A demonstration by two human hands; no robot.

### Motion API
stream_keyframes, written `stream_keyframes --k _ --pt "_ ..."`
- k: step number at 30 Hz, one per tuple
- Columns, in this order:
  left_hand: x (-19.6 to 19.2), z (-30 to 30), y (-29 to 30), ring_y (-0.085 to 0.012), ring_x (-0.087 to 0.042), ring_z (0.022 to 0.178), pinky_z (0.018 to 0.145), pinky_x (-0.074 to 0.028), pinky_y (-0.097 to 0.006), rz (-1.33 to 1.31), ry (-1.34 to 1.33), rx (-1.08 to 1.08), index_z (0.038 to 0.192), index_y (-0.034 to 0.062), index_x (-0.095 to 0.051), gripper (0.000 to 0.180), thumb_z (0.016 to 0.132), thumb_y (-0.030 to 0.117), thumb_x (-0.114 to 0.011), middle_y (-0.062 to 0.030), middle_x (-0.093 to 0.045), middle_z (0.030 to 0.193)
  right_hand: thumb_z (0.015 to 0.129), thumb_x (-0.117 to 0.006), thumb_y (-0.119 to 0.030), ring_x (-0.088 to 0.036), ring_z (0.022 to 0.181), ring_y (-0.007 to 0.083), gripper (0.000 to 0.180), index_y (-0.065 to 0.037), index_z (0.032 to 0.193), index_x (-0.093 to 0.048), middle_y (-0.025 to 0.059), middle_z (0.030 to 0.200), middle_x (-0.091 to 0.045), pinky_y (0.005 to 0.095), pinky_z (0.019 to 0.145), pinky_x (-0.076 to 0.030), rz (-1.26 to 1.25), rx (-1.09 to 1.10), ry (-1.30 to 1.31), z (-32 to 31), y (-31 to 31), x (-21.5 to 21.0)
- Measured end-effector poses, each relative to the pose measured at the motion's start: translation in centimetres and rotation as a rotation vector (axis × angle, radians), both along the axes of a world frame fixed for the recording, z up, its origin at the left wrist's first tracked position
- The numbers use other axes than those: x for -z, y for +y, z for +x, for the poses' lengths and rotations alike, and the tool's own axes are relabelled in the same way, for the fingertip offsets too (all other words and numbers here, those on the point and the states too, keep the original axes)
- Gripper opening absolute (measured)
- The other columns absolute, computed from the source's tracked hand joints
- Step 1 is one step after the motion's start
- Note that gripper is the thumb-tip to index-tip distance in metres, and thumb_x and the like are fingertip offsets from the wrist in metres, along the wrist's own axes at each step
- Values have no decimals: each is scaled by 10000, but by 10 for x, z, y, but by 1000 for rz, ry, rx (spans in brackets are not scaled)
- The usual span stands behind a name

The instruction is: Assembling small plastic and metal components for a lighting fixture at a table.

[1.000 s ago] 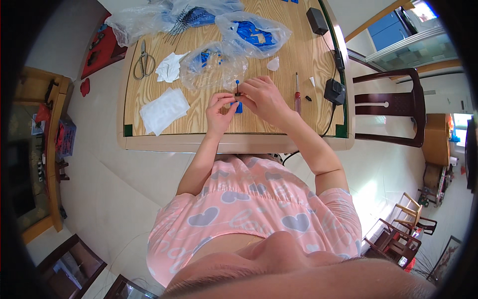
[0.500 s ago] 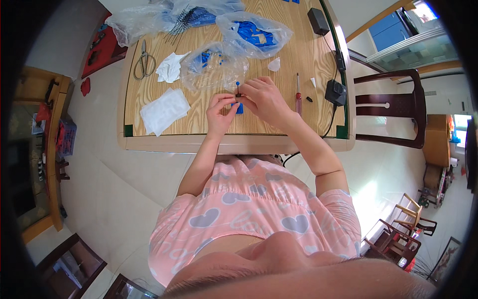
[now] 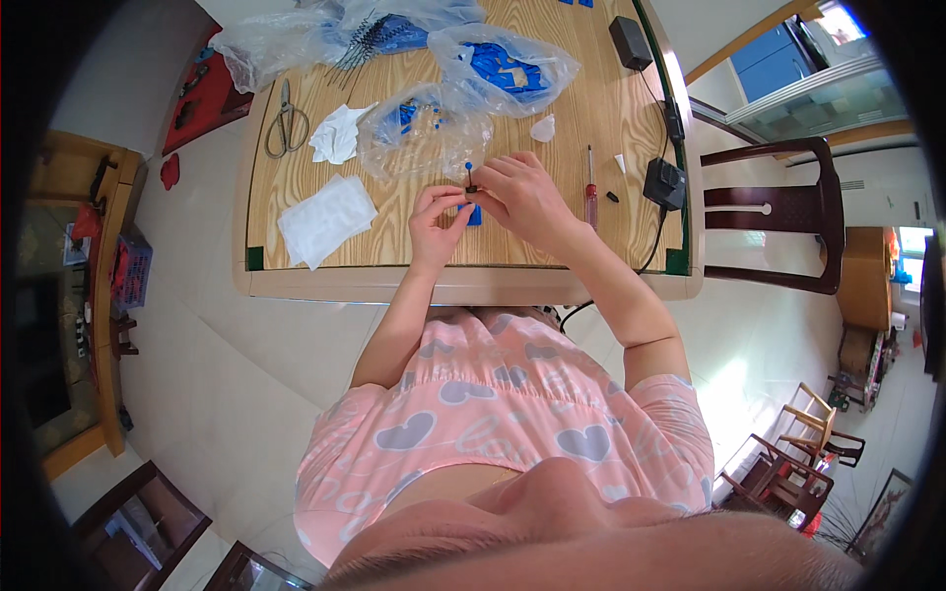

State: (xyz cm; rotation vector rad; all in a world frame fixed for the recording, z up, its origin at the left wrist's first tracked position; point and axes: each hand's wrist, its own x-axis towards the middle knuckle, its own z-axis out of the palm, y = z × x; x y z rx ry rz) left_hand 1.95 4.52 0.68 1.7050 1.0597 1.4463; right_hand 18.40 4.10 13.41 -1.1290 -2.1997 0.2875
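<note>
Over the wooden table (image 3: 552, 108), my left hand (image 3: 435, 225) and my right hand (image 3: 522, 197) meet at a small dark part with a blue tip (image 3: 470, 179). Fingertips of both hands pinch it. A small blue piece (image 3: 475, 214) lies on the table just under the hands, partly hidden by them. A red-handled screwdriver (image 3: 590, 191) lies just right of my right hand.
Clear plastic bags with blue parts (image 3: 434, 128) (image 3: 507, 64) lie behind the hands. Scissors (image 3: 286, 120), a crumpled tissue (image 3: 337, 135) and a white cloth (image 3: 325, 221) are to the left. Black adapters (image 3: 665, 182) (image 3: 628, 41) with cables sit at the right. A dark chair (image 3: 778, 212) stands beside the table.
The small part has been turned slightly between the fingers; both hands stay in the same spot above the table.
</note>
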Motion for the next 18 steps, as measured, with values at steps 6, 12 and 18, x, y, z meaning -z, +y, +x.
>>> stream_keyframes --k 6,12,18 --pt "4 0 1 -229 -601 948 842 -479 -320 9 -8 6 871 31 -696 171 718 -12 -756 -85 -638 973 816 -669 -154 -585 811 287 155 -58 910 -591 83 816 -603 389 797 -407 10 3 5 0 -1 0" --pt "4 0 1 -228 -600 951 844 -479 -319 -4 -22 4 871 34 -697 171 719 -11 -758 -83 -638 972 816 -670 -148 -588 816 286 155 -60 918 -594 82 825 -609 389 802 -409 9 -7 13 0 -1 1" --pt "1 0 0 -226 -603 942 839 -481 -320 -5 2 -3 870 34 -694 163 725 0 -761 -80 -640 967 817 -669 -148 -589 817 285 152 -62 917 -593 80 829 -607 393 809 -412 4 0 -1 0 -1 1"
